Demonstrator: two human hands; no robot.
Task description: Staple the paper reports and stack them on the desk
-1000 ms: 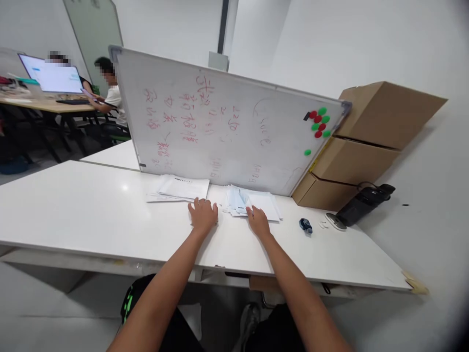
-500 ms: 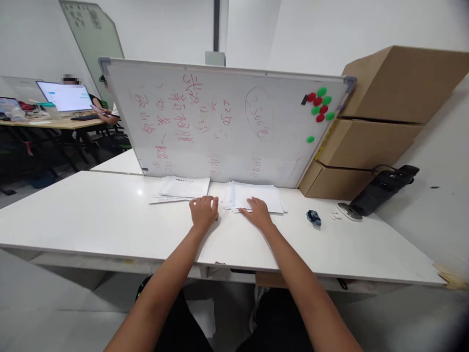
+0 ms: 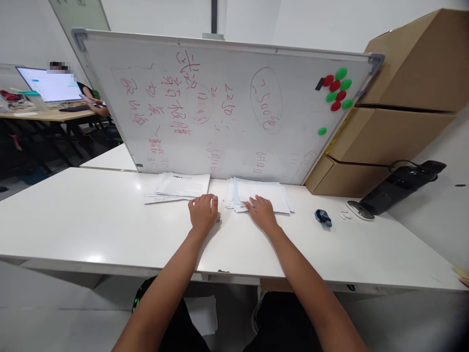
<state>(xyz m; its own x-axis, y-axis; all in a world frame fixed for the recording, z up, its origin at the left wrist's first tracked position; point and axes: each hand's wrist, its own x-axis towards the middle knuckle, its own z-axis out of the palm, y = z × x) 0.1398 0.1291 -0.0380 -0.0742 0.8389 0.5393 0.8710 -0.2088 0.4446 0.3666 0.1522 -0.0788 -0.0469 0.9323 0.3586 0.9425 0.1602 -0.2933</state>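
My left hand (image 3: 203,212) rests on the white desk, just in front of the left stack of papers (image 3: 183,186). Its fingers are curled down and close together. A bit of a small greyish object (image 3: 219,218) pokes out at its right side; the hand covers most of it, so I cannot tell its kind. On the front left part of the right stack of papers (image 3: 276,195) lies my right hand (image 3: 262,212), fingers spread and flat on the top sheet. Some sheets in this stack stick out unevenly at the edges.
Behind the papers leans a whiteboard (image 3: 176,146) with red writing and round magnets. Stacked cardboard boxes (image 3: 399,134), a black bottle (image 3: 399,188), a computer mouse (image 3: 361,210) and a dark blue item (image 3: 323,218) stand at the right. A person (image 3: 97,105) sits at another desk, far left.
The view has tilted down and come a little closer to the whiteboard. Both hands stay by the same stacks, with the right hand's fingers shifted slightly on the top sheet.
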